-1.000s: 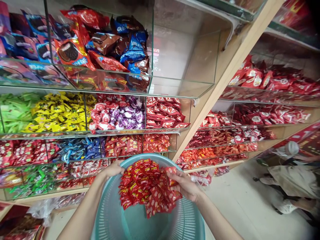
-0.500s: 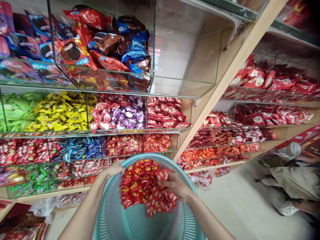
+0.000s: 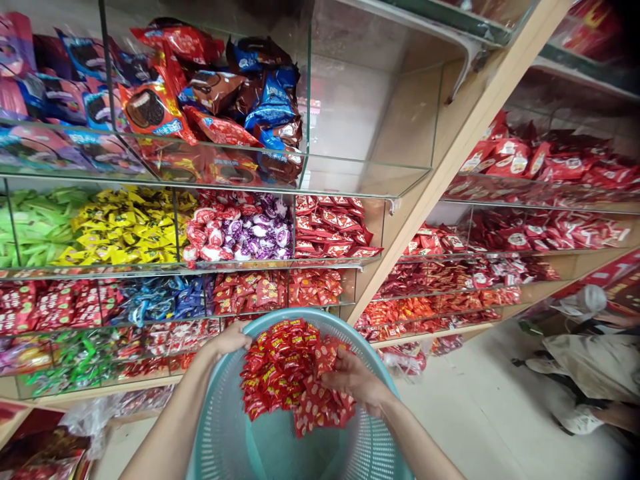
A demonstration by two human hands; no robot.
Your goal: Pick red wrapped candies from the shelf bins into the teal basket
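A teal plastic basket (image 3: 213,407) with perforated sides stands below the shelves in front of me. My left hand (image 3: 227,343) is closed over its left rim. Inside lies a heap of small red candy packets (image 3: 275,373) with yellow lettering. Beside them, on the right, is a bunch of red packets with pale round spots (image 3: 325,407). My right hand (image 3: 357,380) is inside the basket at these spotted packets, its fingers apart and touching them. Part of the spotted bunch is hidden behind the fingers.
Glass-fronted shelves hold yellow-wrapped candies (image 3: 133,227), purple-wrapped candies (image 3: 257,233) and blue-wrapped candies (image 3: 167,297). A slanting wooden upright (image 3: 425,173) divides them from more shelves with red packets (image 3: 540,230). A person (image 3: 590,360) is at the right edge on the pale floor (image 3: 480,400).
My right hand has shifted slightly right, and its fingers have loosened from the spotted packets. My left hand keeps its hold on the rim.
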